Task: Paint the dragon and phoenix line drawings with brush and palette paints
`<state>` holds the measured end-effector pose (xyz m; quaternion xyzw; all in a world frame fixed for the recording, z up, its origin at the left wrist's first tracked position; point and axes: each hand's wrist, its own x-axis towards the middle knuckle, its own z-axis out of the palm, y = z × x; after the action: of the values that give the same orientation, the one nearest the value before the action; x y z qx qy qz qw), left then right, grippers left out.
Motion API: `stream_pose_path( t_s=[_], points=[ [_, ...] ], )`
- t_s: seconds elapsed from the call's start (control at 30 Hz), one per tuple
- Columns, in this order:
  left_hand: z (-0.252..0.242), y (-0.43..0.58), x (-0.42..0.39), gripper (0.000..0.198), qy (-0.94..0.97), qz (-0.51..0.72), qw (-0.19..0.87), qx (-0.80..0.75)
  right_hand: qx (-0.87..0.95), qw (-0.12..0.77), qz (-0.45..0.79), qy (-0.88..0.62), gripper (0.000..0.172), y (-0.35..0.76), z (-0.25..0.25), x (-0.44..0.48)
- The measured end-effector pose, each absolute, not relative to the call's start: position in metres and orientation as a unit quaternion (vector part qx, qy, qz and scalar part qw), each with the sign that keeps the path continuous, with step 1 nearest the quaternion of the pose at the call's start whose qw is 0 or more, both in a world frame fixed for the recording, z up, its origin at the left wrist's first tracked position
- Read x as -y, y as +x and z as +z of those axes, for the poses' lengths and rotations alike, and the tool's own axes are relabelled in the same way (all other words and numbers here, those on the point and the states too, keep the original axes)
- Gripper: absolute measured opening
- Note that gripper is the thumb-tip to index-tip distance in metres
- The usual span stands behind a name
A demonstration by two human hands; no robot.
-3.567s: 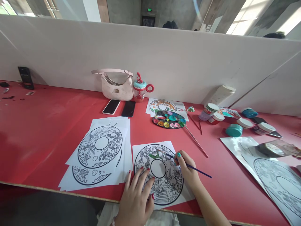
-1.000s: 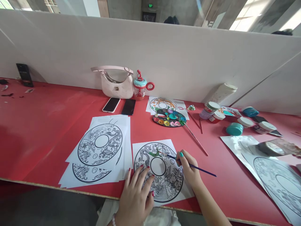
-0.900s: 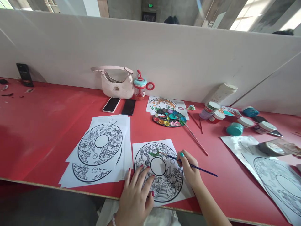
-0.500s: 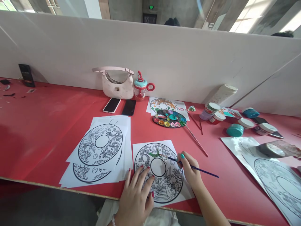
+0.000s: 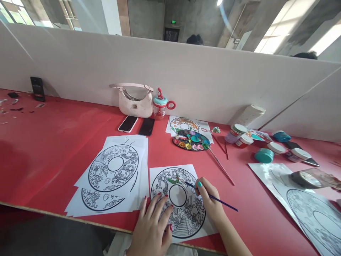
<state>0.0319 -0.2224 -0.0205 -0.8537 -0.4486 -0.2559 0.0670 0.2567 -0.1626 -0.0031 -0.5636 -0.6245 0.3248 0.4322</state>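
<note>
Green paint sits on the sheet (image 5: 156, 172) just past the right hand (image 5: 210, 202) fingers, which are pinched narrow on a brush (image 5: 221, 201). Left hand (image 5: 151, 229) fingers are splayed wide, pinning the sheet. A slip may smear wet paint.

red table (image 5: 53, 142), white partition (image 5: 202, 78), bright windows (image 5: 277, 33)

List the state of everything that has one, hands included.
right hand, shut on the paintbrush, tip on the colouring sheet
left hand, open, flat on the colouring sheet
colouring sheet, small green patch painted
palette, wells filled with paint
two phones, screens dark
paint jars, lids on
</note>
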Motion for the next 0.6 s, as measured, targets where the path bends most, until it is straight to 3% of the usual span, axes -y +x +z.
stream_pose_path(
  t_s=[0.6],
  points=[
    [-0.016,0.0318,0.2231,0.036,-0.856,-0.247,0.061,0.45,0.635,0.424,0.337,-0.55,0.04,0.2542,-0.007,0.1621]
  ],
)
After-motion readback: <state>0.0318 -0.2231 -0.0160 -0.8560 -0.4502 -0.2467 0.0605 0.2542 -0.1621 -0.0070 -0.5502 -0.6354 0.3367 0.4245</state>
